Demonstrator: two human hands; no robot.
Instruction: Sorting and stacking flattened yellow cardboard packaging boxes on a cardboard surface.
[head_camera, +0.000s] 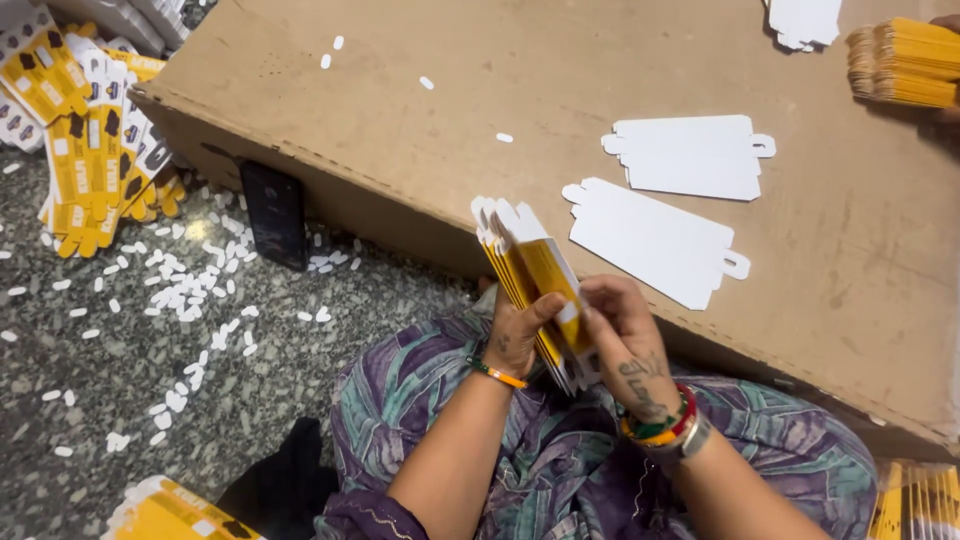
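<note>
In the head view, a stack of yellow and white die-cut cards (530, 290) is held on edge over the lap, near the lower middle of the picture. The left hand (515, 335) is closed around the stack from the 8 o'clock side, with the thumb laid across the yellow face. The right hand (625, 335) is closed on the stack from the 4 o'clock side, and its fingertips (590, 300) are pressed on the front card. Both hands are therefore occupied with the same stack, and nothing else is gripped.

At 1 o'clock from the hands, two white card blanks (660, 240) are laid face down on the brown cardboard worktop (400, 120), one just beside the other. At 2 o'clock, far off at the picture edge, a thick bundle of yellow cards (905, 62) is seen, touched by another person's hand (945, 25). At 10 o'clock, a fanned pile of printed cards (95, 140) is spread on the stone floor (120, 400), and many small white punched-out scraps (185, 290) are scattered around it. A dark phone (273, 212) is leaned against the worktop edge.

It is judged that much of the work is already done, since scraps and finished piles are many; the stack in hand and the two blanks seem to remain.
</note>
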